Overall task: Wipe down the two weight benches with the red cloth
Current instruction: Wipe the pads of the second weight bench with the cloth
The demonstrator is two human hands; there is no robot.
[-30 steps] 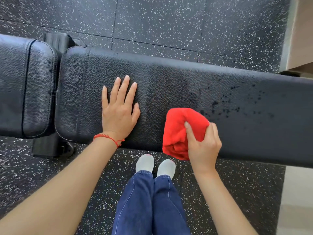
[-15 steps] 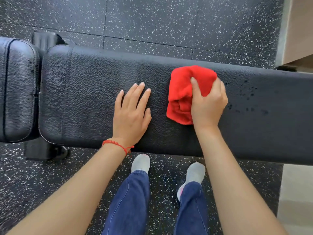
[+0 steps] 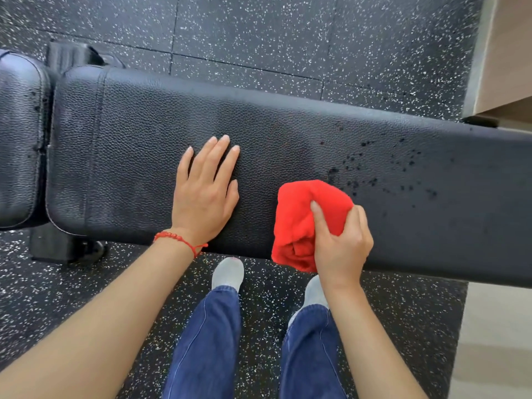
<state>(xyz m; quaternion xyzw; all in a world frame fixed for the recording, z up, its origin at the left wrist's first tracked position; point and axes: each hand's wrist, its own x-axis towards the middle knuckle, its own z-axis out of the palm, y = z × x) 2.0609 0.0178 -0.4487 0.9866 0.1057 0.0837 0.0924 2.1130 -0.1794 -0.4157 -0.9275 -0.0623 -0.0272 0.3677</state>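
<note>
The weight bench (image 3: 288, 145) is a long black pad of pebbled leather, lying flat across the view, with a shorter seat pad (image 3: 20, 139) just beside its left end. Dark droplets speckle its right part. The red cloth (image 3: 296, 226), bunched into a wad, sits on the pad's near edge, overhanging slightly.

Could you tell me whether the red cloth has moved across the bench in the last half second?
Yes: the cloth slid from the bench pad's far edge to its near edge.

Bright, even daylight gives only soft shadows under the worktop (image 3: 288, 133). Its textured black surface shows a dull sheen. Wide-angle bending curves the edges; focus is sharp overall.
</note>
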